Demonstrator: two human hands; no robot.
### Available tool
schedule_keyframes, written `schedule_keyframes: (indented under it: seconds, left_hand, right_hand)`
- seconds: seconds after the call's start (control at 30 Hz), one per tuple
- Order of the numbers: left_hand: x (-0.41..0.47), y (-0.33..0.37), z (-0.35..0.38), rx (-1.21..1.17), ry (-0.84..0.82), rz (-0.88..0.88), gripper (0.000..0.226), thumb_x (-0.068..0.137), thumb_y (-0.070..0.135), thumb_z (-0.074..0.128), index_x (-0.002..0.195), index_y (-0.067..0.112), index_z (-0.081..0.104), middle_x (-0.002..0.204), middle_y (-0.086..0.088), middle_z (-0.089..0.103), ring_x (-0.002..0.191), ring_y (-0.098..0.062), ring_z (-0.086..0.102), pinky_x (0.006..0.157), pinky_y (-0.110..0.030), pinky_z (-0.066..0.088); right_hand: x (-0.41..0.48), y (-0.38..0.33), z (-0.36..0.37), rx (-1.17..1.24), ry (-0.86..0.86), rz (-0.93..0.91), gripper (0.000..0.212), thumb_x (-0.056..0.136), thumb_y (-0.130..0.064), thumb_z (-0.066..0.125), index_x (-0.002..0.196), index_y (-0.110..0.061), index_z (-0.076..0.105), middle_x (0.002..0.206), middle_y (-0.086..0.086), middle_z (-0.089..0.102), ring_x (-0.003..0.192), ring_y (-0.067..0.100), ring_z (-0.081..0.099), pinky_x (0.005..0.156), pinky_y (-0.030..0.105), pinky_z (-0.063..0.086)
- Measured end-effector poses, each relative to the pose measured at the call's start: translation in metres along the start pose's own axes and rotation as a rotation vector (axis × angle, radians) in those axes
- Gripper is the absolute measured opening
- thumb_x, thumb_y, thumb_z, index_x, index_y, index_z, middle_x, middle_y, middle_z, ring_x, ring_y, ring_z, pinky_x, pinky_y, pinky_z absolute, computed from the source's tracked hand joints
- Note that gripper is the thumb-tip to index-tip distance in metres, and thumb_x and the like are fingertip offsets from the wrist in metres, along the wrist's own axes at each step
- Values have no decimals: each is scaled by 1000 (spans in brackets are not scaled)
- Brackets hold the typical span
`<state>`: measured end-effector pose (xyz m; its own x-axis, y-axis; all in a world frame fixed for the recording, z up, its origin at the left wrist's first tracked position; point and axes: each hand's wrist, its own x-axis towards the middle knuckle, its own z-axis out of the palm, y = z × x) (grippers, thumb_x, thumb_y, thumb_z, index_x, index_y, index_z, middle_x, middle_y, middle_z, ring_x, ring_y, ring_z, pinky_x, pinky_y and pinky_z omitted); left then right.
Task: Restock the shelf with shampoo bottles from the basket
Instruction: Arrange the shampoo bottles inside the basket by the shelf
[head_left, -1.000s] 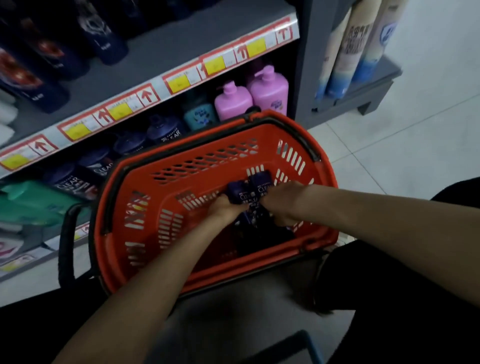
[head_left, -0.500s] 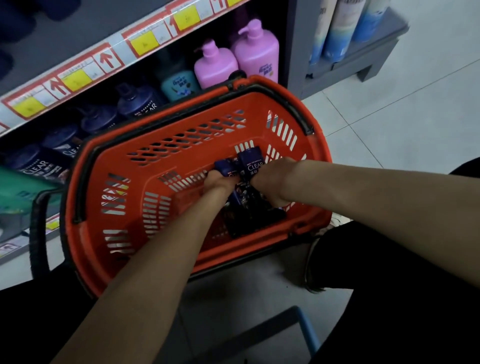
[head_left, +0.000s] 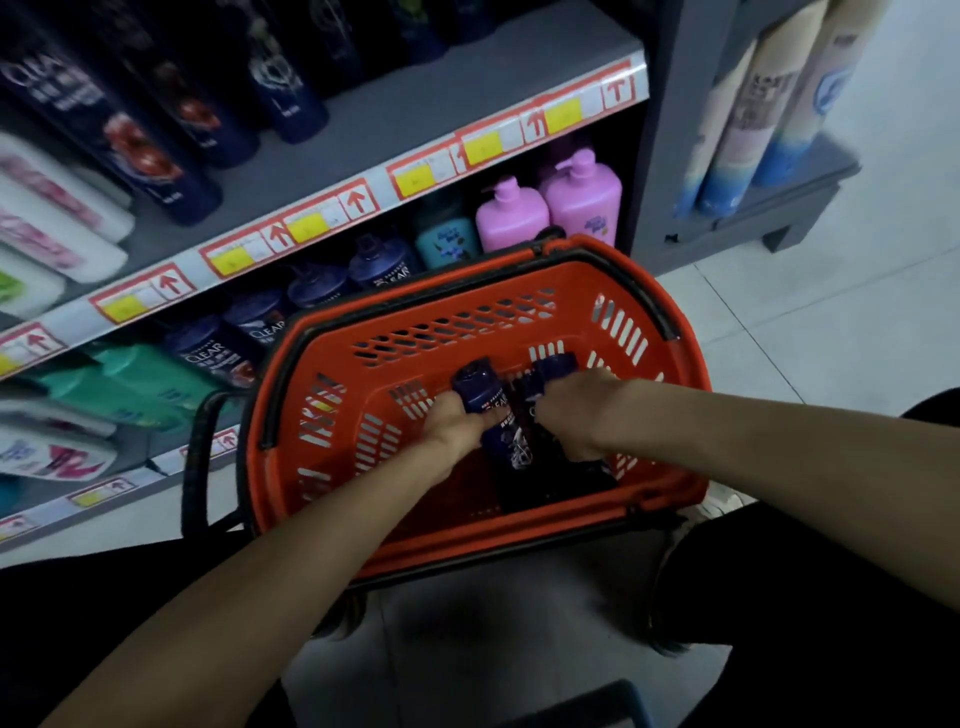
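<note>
Fingers (head_left: 456, 404) of the left hand (head_left: 451, 428) clamped round a dark blue shampoo bottle (head_left: 485, 397), cap pointing toward 11 o'clock, white CLEAR lettering showing just past the knuckles. Fingers of the right hand (head_left: 576, 415) wrapped the same way round a second bottle (head_left: 557, 366), only its dark cap end poking out toward 12 o'clock. Both bottles side by side, nearly touching, inside the orange basket (head_left: 467, 322), toward its 3 o'clock half. Under the hands, at their 6 o'clock on the basket bottom, more dark bottles (head_left: 550, 480), count impossible to tell in the shadow. Black handle (head_left: 195, 467) hanging off the basket's 9 o'clock end.

Both forearms bare, reaching in over the near rim: left from 7 o'clock, right from 4 o'clock, backs of the hands up, knuckles close together.

Grey shelf (head_left: 415, 111) at 11 o'clock of the basket, edged with a red-and-yellow price strip (head_left: 332, 218), tall dark bottles (head_left: 156, 150) on it. On the level below, a row of CLEAR bottles (head_left: 254, 322) just beyond the basket's far rim, then a teal bottle (head_left: 448, 241) and two pink pump bottles (head_left: 582, 200) toward 1 o'clock. Green bottles (head_left: 145, 379) at 9 o'clock. Pale tiled floor (head_left: 831, 322) at 3 o'clock.
</note>
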<state>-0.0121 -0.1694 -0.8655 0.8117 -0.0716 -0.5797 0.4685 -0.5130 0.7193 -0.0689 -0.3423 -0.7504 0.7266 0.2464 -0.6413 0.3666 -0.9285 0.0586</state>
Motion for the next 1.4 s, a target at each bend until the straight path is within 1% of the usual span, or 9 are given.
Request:
schedule_keyframes:
  seconds: [0.13,0.43,0.57,0.73,0.87,0.97,1.1,1.27,1.4]
  left_hand:
    - [-32,25,-39,14,4,151,33,74,35,85,103,21,74,99,1,78,96,-20,73,92,-47,58]
    - [-92,92,-120,-229,177,352,26,81,22,84,105,17,75,100,-4,78,97,-24,74,89,-52,59]
    - [-91,105,-120,-369,240,355,29,80,21,84,107,16,74,100,-4,78,97,-22,74,87,-47,60]
    - [-88,109,-126,-423,275,282,33,75,34,88,100,18,74,93,0,79,84,-15,76,64,-28,60]
    - [-89,112,-128,-418,329,221,44,65,49,91,93,19,73,83,1,78,74,-13,76,65,-31,63]
    - [-88,116,-129,-324,381,241,46,63,58,88,86,21,74,75,5,76,67,-9,72,65,-31,62]
    - [-90,121,-129,-244,381,276,60,57,69,84,87,20,68,75,7,74,70,-10,70,78,-39,61]
    - [-100,127,-132,-268,322,373,49,71,60,79,93,17,70,81,2,74,68,-6,67,71,-29,58]
    - [-99,122,-135,-265,327,380,48,80,62,72,94,16,70,83,-1,74,67,-11,69,75,-34,59]
  right_hand:
    - [-2,-8,-23,54,117,7,44,95,-29,63,136,-14,56,136,11,55,121,30,61,91,40,53]
    - [13,-36,-56,714,467,-130,92,70,-47,85,147,-16,44,142,7,54,131,24,50,109,35,43]
    - [25,-37,-65,810,625,-79,88,67,-49,87,140,-19,50,130,5,58,123,21,51,102,36,46]
    - [33,-44,-69,838,733,-56,93,63,-44,90,142,-25,45,129,0,54,116,19,56,96,38,51]
    - [40,-53,-68,823,768,-28,73,65,-32,91,124,-25,49,112,-4,56,98,17,58,79,33,51]
    - [38,-52,-77,1039,659,-19,59,67,-18,89,111,-29,52,102,-7,61,87,11,60,69,24,45]
    - [27,-49,-92,1465,410,7,55,69,2,79,117,-18,61,98,4,71,88,19,68,71,31,52]
    - [23,-46,-91,1897,238,38,36,45,-9,62,80,-5,67,78,13,68,71,31,63,65,34,48]
    - [16,-39,-92,2178,58,-78,28,62,-1,43,82,-4,63,82,13,66,70,29,63,66,30,54]
